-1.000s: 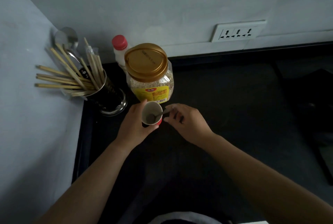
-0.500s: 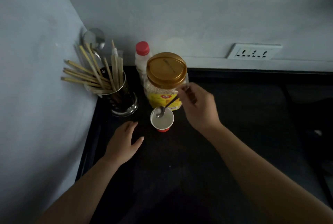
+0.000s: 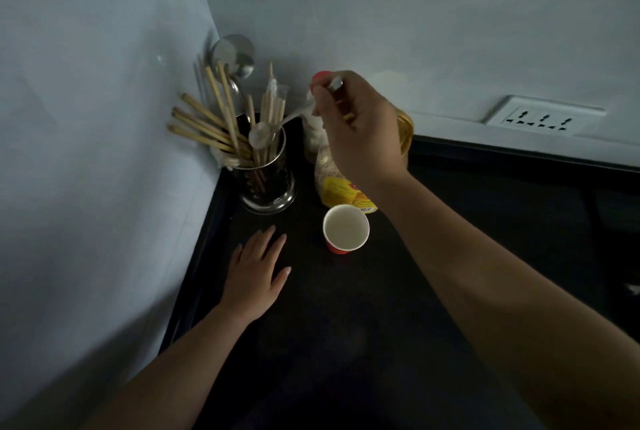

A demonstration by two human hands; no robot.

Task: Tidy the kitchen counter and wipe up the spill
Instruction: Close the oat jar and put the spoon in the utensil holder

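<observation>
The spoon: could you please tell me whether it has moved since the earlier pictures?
Yes. The spoon, held by the right hand, has left the paper cup and moved left, over the utensil holder.

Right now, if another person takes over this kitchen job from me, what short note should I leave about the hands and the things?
Right hand: pinches the spoon by its handle, bowl end at the mouth of the utensil holder.
Left hand: open, flat on the counter, holds nothing.
Cup: upright on the counter, in front of the jar, no spoon in it.
Done: the spoon is out of the cup.
Left: drop the spoon into the utensil holder, put the cup away, wipe the spill. No spill or cloth shows in this view.
</observation>
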